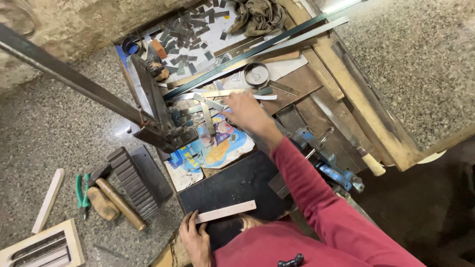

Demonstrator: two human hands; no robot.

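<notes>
So the biggest thing here is the low wooden workbench (346, 94), sitting on a speckled stone floor (44, 133) and covered in metal offcuts. A long dark steel lever bar (69, 76) runs in from the upper left down to a heavy metal shear cutter (158, 116) bolted at the bench's left edge. Long flat metal strips (277, 37) lie diagonally across the top, with a crumpled olive rag (257, 15) above them. A blue bench vise (331, 168) sits just right of the red sleeve (316, 198).

The right hand (245, 111) is stretched out over the bench, fingers curled down onto a thin pale metal strip (222, 93) lying next to the cutter. Looks like it's pinching it, but I can't tell for sure. The left hand (194, 240) is down near the bottom edge, closed around the end of a flat pale wooden stick (227, 211) resting across a black mat (232, 185).

On the floor to the left: a wooden-handled hammer (118, 202), green-handled pliers (81, 193), and a small round metal tin (256, 74) back up on the bench.
</notes>
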